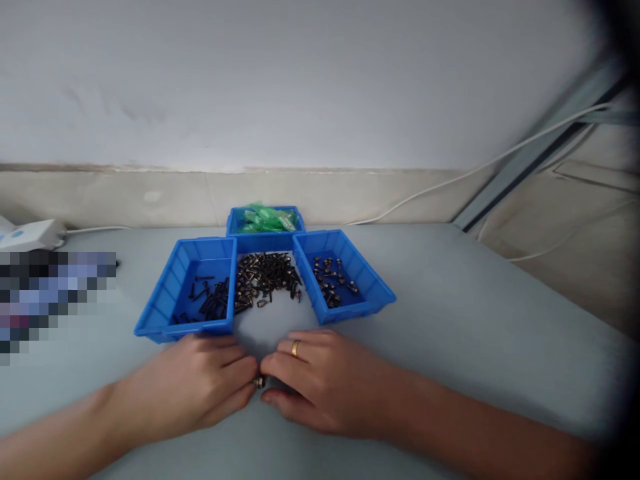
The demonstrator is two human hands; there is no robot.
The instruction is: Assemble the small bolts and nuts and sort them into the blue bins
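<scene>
Near the table's front, my left hand [210, 377] is closed, its thumb and forefinger pinching a small brass-coloured bolt [259, 382]. Close against it on the right is my right hand [325, 383], wearing a gold ring. Its forefinger tip is beside the bolt, with a gap between forefinger and thumb and nothing visible held there. Just beyond the hands lies a loose pile of dark screws and brass-coloured bolts [267, 273]. The left blue bin [157, 287] holds long dark screws [215, 297]; the right blue bin [367, 280] holds short brass-coloured bolts [330, 273].
A third blue bin [265, 241] at the back contains green plastic bags [267, 218]. A white power strip [37, 235] and a blurred-out area lie at the left. A white cable [425, 190] runs along the wall towards a metal frame post [500, 180].
</scene>
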